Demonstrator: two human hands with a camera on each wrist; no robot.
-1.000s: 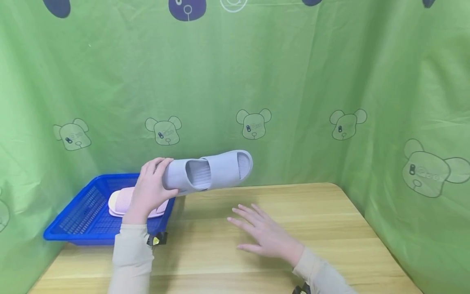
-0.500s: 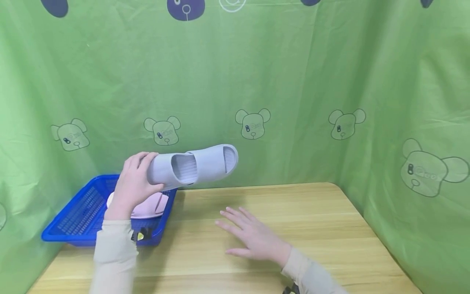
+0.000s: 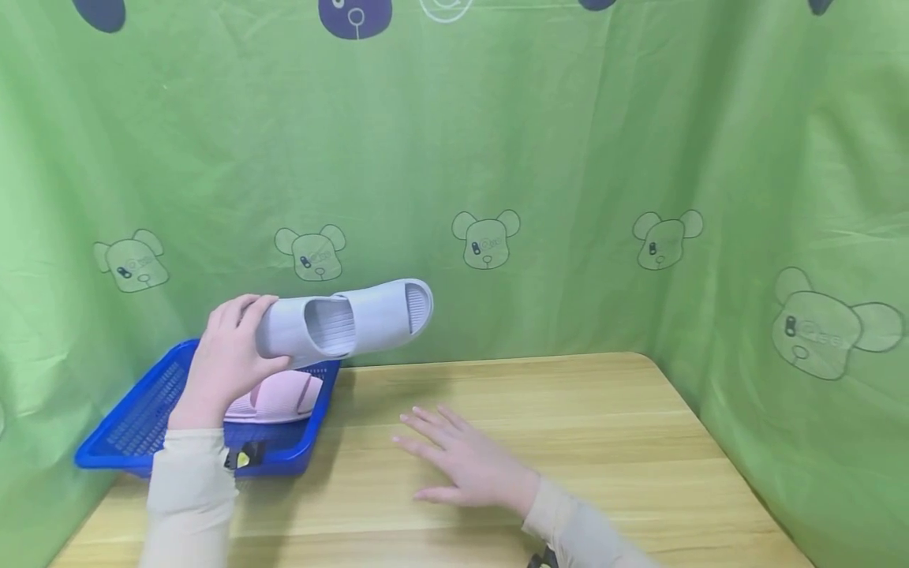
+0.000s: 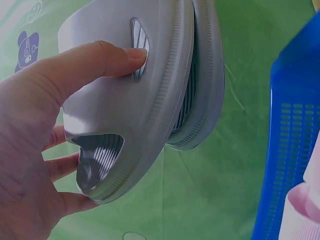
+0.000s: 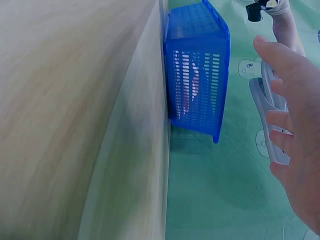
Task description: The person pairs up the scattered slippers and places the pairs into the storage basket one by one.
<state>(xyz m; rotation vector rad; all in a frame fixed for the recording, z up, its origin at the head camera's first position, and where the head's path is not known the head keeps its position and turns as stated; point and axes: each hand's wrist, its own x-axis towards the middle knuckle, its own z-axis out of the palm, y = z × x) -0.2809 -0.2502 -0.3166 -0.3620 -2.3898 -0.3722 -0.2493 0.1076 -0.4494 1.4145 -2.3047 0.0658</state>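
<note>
My left hand point(image 3: 229, 351) grips a pair of light grey slippers point(image 3: 379, 317) at one end, holding them above the blue basket point(image 3: 138, 410) with their other end pointing right. Seen from the left wrist, the thumb presses one grey slipper's point(image 4: 145, 110) upper and the fingers curl round its far side; the second slipper point(image 4: 207, 75) lies against it. Pink slippers point(image 3: 284, 397) sit in the basket, partly hidden by the left hand and wrist. Over the table my right hand point(image 3: 476, 467) hovers with fingers spread, nothing in it.
The basket stands at the left of the wooden table point(image 3: 568, 426), with perforated walls point(image 5: 195, 90) in the right wrist view. A green curtain point(image 3: 568, 142) printed with bear heads hangs behind and along both sides of the table.
Both hands have shifted left, the left one carrying the grey slippers further over the basket. More of the pink slippers' right part shows below the left hand now.
</note>
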